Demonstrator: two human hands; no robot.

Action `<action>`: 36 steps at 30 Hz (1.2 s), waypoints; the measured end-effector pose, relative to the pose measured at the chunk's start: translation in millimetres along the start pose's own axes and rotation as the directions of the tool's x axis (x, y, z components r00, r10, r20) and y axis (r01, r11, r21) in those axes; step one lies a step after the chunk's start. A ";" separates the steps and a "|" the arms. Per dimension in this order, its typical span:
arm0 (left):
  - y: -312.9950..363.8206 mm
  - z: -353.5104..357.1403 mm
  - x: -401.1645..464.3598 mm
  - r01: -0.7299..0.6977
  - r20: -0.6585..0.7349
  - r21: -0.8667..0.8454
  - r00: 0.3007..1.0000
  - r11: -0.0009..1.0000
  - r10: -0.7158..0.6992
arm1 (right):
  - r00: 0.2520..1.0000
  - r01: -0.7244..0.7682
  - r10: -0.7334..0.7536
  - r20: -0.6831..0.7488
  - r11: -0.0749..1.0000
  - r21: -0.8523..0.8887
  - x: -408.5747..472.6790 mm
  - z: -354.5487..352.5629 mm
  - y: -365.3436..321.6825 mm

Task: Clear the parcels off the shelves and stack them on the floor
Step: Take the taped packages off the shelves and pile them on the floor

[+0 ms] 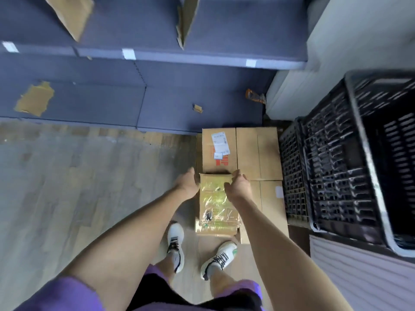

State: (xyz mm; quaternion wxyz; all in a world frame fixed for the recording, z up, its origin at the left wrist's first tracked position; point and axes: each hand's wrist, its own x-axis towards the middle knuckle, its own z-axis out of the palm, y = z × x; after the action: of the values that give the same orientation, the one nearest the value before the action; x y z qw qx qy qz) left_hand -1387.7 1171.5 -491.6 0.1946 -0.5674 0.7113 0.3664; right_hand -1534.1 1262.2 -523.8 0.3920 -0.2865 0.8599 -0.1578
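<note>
gripping a taped parcel [216, 203], both hands' fingers [235, 173] curl over its far edge, tips hidden.

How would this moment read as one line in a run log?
stage: stacking | left hand: holds taped parcel | right hand: holds same | under it: cardboard boxes on floor

Small brown cardboard parcel with shiny clear tape over top [216, 205]: flat, lengthwise away from person, atop floor boxes, far end gripped from both sides. Larger brown cardboard box with white label and red print [219, 151]: flat on floor against blue metal shelf base [89, 102]. Plain brown carton [258, 153] touching its right side. Another plain carton [269, 205] nearer, partly under small parcel.
</note>
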 end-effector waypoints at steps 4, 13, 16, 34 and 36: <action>9.7 -63.2 -38.4 -0.035 -0.100 -0.021 0.994 0.999 0.033 | 0.995 0.100 -0.100 -0.021 0.995 0.007 -33.0 -35.0 -58.2; -8.6 -202.8 -76.0 -0.236 -0.242 -0.021 0.944 0.972 0.224 | 0.954 0.218 -0.223 -0.201 0.975 -0.050 -85.3 -103.4 -188.0; -19.4 -256.2 -88.0 -0.322 -0.295 -0.026 0.907 0.946 0.300 | 0.925 0.271 -0.282 -0.254 0.959 -0.081 -107.3 -112.8 -236.3; -132.5 -505.3 -129.8 -0.487 -0.522 0.097 0.717 0.868 0.461 | 0.746 0.482 -0.508 -0.431 0.858 -0.177 -196.2 -116.0 -499.5; -134.4 -535.0 -136.0 -0.509 -0.561 0.098 0.682 0.855 0.470 | 0.701 0.516 -0.557 -0.445 0.827 -0.222 -200.7 -127.0 -527.8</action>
State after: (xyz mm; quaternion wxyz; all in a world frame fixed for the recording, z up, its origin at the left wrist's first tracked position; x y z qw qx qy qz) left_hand -1147.4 853.1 -87.0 -0.1491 -0.4450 0.8489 0.2430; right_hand -1330.3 977.0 -63.2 0.0855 -0.4900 0.8148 -0.2980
